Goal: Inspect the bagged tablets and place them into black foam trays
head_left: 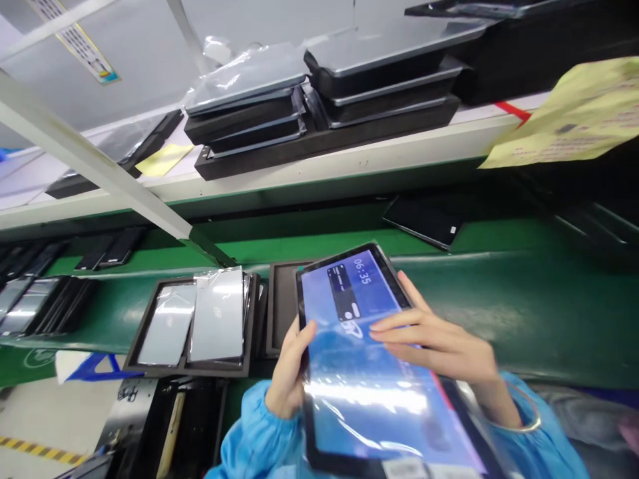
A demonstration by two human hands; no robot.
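Observation:
Both my hands hold a black-framed tablet (357, 352) in a clear plastic film, its lit blue screen showing 06:35. My left hand (289, 369) grips its left edge. My right hand (432, 339) lies across the screen side, fingers spread, with one finger hooked over the right edge. The tablet's lower end runs out of view, and blue sleeves cover both my forearms.
A dark tray (282, 306) lies partly under the tablet on the green conveyor belt (504, 313). Left of it, a tray (190, 326) holds silver tablets in plastic bags. Black foam trays with tablets (324, 113) stack on the shelf above. A yellow paper sheet (564, 113) hangs at right.

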